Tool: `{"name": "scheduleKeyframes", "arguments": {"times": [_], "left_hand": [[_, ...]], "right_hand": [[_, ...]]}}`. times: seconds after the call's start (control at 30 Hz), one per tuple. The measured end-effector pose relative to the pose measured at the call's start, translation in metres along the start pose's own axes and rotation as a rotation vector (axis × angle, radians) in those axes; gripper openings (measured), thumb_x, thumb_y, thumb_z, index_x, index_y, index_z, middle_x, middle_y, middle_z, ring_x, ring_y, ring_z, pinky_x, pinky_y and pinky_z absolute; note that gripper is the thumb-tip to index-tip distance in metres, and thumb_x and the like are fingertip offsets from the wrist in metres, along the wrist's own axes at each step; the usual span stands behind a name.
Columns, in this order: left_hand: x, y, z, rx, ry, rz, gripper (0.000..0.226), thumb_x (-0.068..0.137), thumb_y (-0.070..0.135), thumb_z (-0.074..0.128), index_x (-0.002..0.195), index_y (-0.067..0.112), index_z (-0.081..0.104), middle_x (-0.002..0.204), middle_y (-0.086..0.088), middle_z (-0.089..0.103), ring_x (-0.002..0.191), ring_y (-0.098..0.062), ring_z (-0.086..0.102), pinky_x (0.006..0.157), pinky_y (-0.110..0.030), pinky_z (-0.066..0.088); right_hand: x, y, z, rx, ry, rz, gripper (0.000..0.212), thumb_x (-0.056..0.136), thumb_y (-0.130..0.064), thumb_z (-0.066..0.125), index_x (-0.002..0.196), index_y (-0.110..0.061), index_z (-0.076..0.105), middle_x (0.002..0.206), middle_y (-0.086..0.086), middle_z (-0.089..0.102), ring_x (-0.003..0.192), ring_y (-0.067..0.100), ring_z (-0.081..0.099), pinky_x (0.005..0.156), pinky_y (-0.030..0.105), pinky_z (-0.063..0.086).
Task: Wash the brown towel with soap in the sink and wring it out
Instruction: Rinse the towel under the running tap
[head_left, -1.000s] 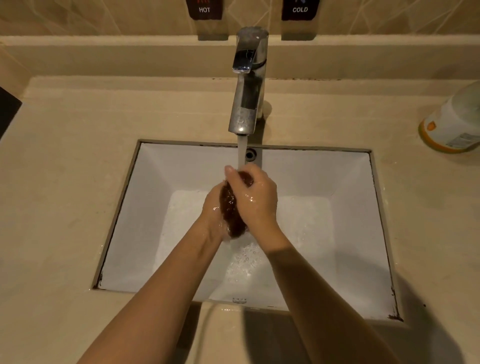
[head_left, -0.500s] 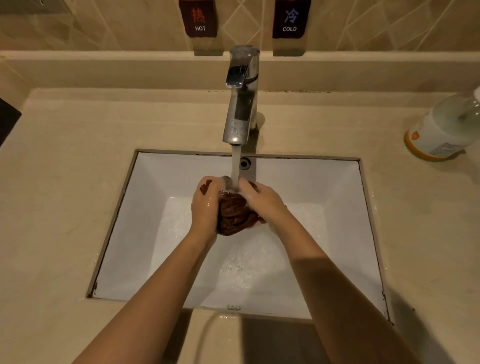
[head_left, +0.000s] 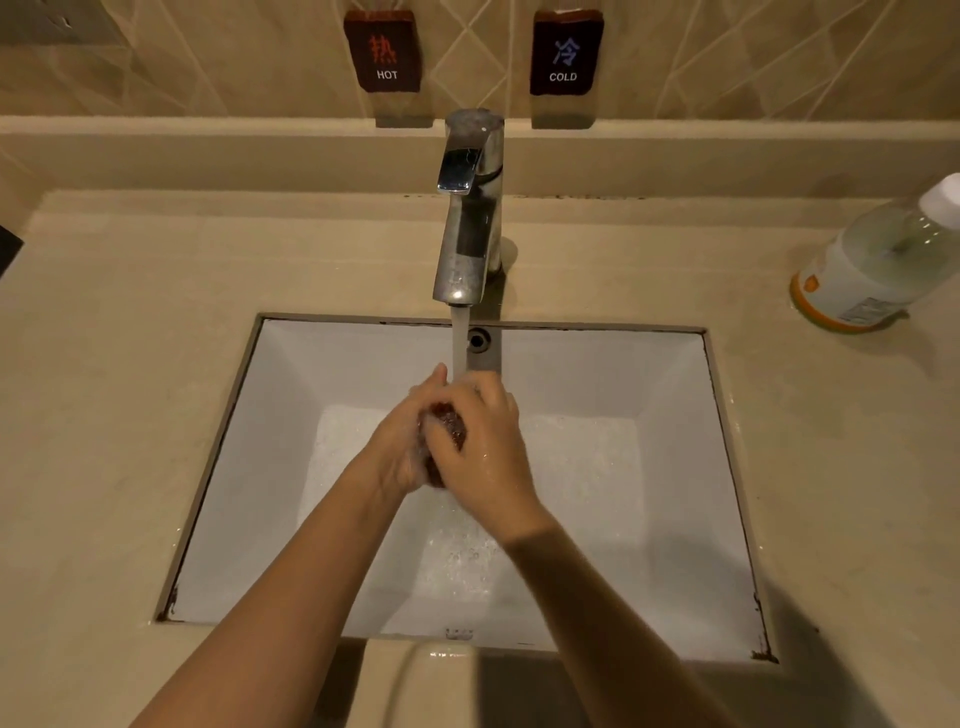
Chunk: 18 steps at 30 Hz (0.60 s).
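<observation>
Beige counter (head_left: 156, 322) frames the sink (head_left: 311, 374); left hand (head_left: 397, 449) and right hand (head_left: 485, 447) clasp the balled brown towel (head_left: 450, 419) whole: soft, sodden, likely slippery.

A: How much of the brown towel (head_left: 451, 423) shows?
B: One dark patch; the left hand (head_left: 400, 447) and right hand (head_left: 485, 447) cover the rest. The left fingers' (head_left: 438, 379) curl is hidden.
A: The bottle (head_left: 872, 260), far right?
B: Its cap (head_left: 943, 200) is cut by the edge; label (head_left: 865, 312) print too small to read.
</observation>
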<state>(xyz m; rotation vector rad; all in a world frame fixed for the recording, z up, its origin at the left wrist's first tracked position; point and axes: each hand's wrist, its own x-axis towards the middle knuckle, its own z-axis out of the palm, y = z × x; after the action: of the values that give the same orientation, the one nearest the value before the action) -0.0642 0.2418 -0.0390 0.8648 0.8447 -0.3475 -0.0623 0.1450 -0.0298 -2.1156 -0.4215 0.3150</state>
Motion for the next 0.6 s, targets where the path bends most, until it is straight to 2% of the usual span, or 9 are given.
{"name": "scheduleKeyframes", "arguments": {"times": [0.07,0.13,0.2,0.27,0.33,0.43,0.47,0.53,0.6], "left_hand": [[0.000,-0.009,0.007,-0.143,0.014,0.059,0.042,0.099,0.038,0.043,0.073,0.014,0.067,0.059,-0.006,0.065,0.054,-0.015,0.065,0.051,-0.025,0.054],[0.000,-0.017,0.013,-0.274,0.074,0.110,0.034,0.098,0.031,0.046,0.077,0.014,0.065,0.064,-0.006,0.065,0.059,-0.017,0.064,0.058,-0.028,0.055],[-0.001,-0.021,0.018,-0.247,0.149,0.136,0.021,0.091,0.032,0.057,0.082,0.016,0.066,0.075,-0.006,0.066,0.069,-0.019,0.063,0.065,-0.032,0.054],[0.002,-0.022,0.017,-0.079,0.259,0.195,0.015,0.086,0.031,0.062,0.085,0.016,0.068,0.079,-0.005,0.068,0.072,-0.018,0.065,0.059,-0.026,0.054],[0.002,-0.019,0.015,-0.021,0.306,0.251,0.018,0.089,0.031,0.060,0.092,0.015,0.069,0.085,-0.007,0.071,0.076,-0.018,0.067,0.050,-0.020,0.053],[0.005,-0.010,0.005,-0.053,0.262,0.236,0.041,0.087,0.041,0.061,0.114,0.011,0.065,0.108,-0.014,0.069,0.095,-0.026,0.067,0.057,-0.028,0.056],[0.006,-0.005,0.002,-0.057,0.242,0.204,0.046,0.085,0.044,0.062,0.115,0.011,0.064,0.111,-0.014,0.069,0.098,-0.027,0.066,0.061,-0.031,0.056],[0.006,0.004,0.000,-0.023,0.193,0.121,0.042,0.085,0.045,0.059,0.101,0.007,0.064,0.102,-0.014,0.067,0.089,-0.025,0.064,0.069,-0.035,0.053],[0.006,0.009,0.003,-0.026,0.146,0.098,0.032,0.090,0.034,0.054,0.078,0.006,0.066,0.081,-0.014,0.062,0.068,-0.021,0.063,0.065,-0.031,0.053]], "right_hand": [[0.004,-0.006,0.010,0.036,0.160,0.055,0.026,0.087,-0.034,0.060,0.106,-0.016,0.062,0.110,0.000,0.052,0.100,0.012,0.050,0.088,0.029,0.048],[0.021,-0.005,0.009,0.069,0.271,0.142,0.028,0.087,-0.039,0.059,0.096,-0.013,0.062,0.102,-0.001,0.055,0.090,0.010,0.051,0.074,0.026,0.047],[0.041,0.005,0.005,0.062,0.269,0.257,0.025,0.091,-0.034,0.053,0.091,-0.011,0.061,0.100,0.003,0.056,0.086,0.017,0.055,0.066,0.024,0.041],[0.054,0.018,0.003,0.153,0.208,0.357,0.025,0.094,-0.029,0.046,0.089,-0.011,0.061,0.099,0.008,0.060,0.089,0.024,0.058,0.070,0.030,0.045],[0.054,0.022,0.001,0.190,0.137,0.371,0.027,0.095,-0.033,0.039,0.091,-0.015,0.059,0.100,0.008,0.060,0.093,0.025,0.057,0.079,0.037,0.049],[0.038,0.019,-0.007,0.099,-0.046,0.319,0.032,0.097,-0.040,0.035,0.113,-0.020,0.055,0.117,0.006,0.049,0.103,0.021,0.053,0.088,0.032,0.047],[0.030,0.016,-0.009,0.077,-0.094,0.281,0.033,0.096,-0.042,0.039,0.117,-0.021,0.053,0.121,0.005,0.044,0.106,0.020,0.051,0.088,0.028,0.047],[0.012,0.003,-0.009,0.056,-0.127,0.202,0.033,0.092,-0.040,0.051,0.119,-0.021,0.050,0.125,0.002,0.036,0.110,0.015,0.047,0.089,0.024,0.046],[0.002,-0.008,-0.004,0.010,-0.076,0.146,0.033,0.088,-0.035,0.060,0.117,-0.021,0.052,0.124,0.000,0.036,0.111,0.012,0.042,0.092,0.022,0.045]]}}
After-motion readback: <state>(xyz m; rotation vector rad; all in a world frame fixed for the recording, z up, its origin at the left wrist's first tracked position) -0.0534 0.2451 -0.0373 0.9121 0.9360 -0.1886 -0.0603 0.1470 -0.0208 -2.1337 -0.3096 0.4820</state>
